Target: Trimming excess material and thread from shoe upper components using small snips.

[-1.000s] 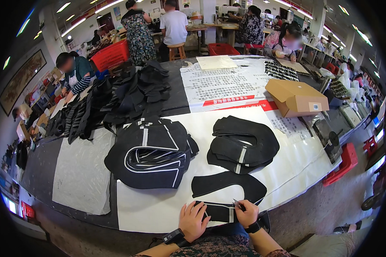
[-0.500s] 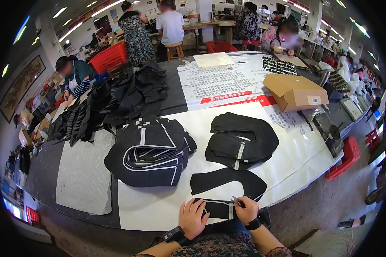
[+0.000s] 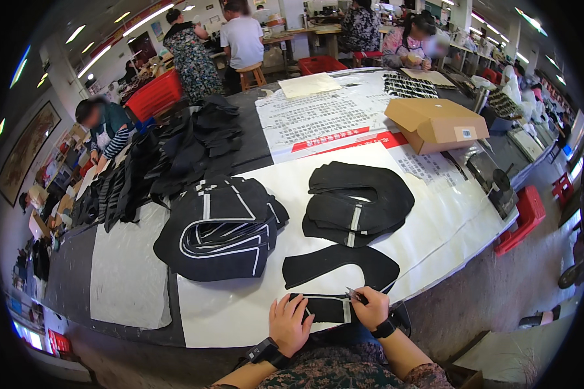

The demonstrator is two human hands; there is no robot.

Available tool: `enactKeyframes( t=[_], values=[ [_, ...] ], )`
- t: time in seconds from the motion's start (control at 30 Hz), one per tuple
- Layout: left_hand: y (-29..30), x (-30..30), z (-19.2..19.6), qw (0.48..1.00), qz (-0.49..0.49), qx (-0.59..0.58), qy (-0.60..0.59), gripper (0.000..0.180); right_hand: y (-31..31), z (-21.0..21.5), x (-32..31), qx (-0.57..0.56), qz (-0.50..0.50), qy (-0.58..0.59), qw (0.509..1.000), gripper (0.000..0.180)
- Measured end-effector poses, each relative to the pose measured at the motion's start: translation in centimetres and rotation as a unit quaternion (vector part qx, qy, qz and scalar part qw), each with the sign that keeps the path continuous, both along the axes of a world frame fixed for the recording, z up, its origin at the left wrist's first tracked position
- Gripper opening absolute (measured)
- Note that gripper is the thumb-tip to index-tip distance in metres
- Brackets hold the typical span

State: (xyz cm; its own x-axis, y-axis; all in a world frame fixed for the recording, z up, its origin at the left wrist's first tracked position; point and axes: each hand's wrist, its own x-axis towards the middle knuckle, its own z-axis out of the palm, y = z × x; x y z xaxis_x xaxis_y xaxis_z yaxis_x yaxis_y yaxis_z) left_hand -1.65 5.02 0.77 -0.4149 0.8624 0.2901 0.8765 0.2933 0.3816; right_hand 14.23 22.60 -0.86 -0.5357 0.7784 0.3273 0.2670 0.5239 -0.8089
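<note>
A U-shaped black fabric piece (image 3: 331, 260) lies on the white sheet at the table's near edge. Along its near arm run white edge lines and a pale cross strip. My left hand (image 3: 289, 329) rests flat on the left end of that arm, fingers spread. My right hand (image 3: 372, 310) closes around a small dark tool (image 3: 352, 294) with a pointed metal tip, held over the piece beside the cross strip. Most of the tool is hidden in the fingers. Beyond lie a stack of white-edged black pieces (image 3: 207, 264) on the left and a plainer black stack (image 3: 383, 194) on the right.
A heap of black fabric parts (image 3: 194, 146) covers the table's far left, near a co-worker in a striped sleeve. An open cardboard box (image 3: 438, 126) sits at the far right. A red stool (image 3: 531, 214) stands past the right edge. Other people work farther back.
The whole view has shifted slightly as my head moved. Both hands stay at the near arm of the black piece, and the tool remains near the cross strip.
</note>
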Motion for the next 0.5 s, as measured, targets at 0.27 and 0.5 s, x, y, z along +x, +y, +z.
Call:
enactKeyframes(
  t=[0.27, 0.5],
  values=[
    [-0.2, 0.1, 0.0, 1.0, -0.004, 0.012, -0.002, 0.042, 0.8, 1.9, 0.4, -0.004, 0.068, -0.048, 0.997, 0.013],
    [0.0, 0.2, -0.3, 1.0, -0.008, 0.014, -0.012, 0.043, 1.6, 4.7, 0.2, 0.089, 0.095, -0.196, 0.972, 0.016]
  ],
)
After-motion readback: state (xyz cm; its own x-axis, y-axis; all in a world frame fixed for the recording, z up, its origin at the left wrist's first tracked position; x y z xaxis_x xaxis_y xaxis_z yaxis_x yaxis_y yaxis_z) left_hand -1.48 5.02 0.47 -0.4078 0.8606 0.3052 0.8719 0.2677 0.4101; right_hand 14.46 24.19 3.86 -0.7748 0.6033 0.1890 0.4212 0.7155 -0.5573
